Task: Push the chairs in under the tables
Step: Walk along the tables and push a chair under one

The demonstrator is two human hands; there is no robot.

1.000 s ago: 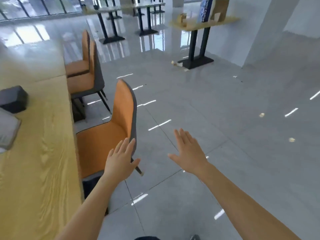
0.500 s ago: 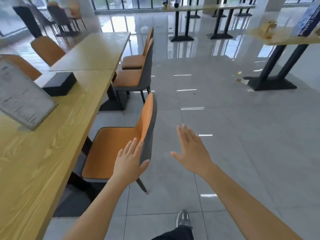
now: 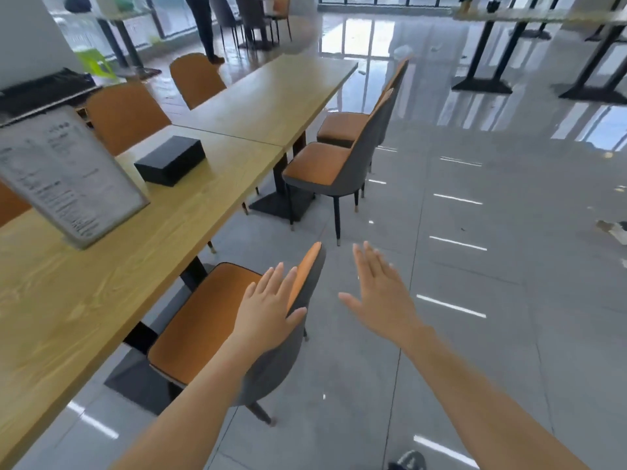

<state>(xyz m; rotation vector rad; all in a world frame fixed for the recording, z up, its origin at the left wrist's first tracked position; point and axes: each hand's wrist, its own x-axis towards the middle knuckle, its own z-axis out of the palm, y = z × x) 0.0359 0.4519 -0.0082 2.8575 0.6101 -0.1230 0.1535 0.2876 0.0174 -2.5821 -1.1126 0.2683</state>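
Observation:
An orange-and-grey chair (image 3: 203, 320) stands at the near wooden table (image 3: 101, 293), its seat partly under the table edge. My left hand (image 3: 268, 310) hovers over the top of its backrest with fingers straight; whether it touches I cannot tell. My right hand (image 3: 380, 293) is spread open in the air to the right of the backrest, holding nothing. Two more orange-and-grey chairs, a nearer one (image 3: 332, 171) and a farther one (image 3: 359, 123), stand along the same side farther ahead, pulled out from the second table (image 3: 271, 96).
A black box (image 3: 169, 159) and a standing menu card (image 3: 68, 171) are on the near table. Orange chairs (image 3: 125, 117) line the far side. Black-legged tables (image 3: 502, 45) stand at the back right. A person (image 3: 203, 25) stands far back. Open tiled floor lies to the right.
The view has swung left and moved forward along the table. My left hand has come over the top of the near chair's backrest. My right hand stays spread beside it.

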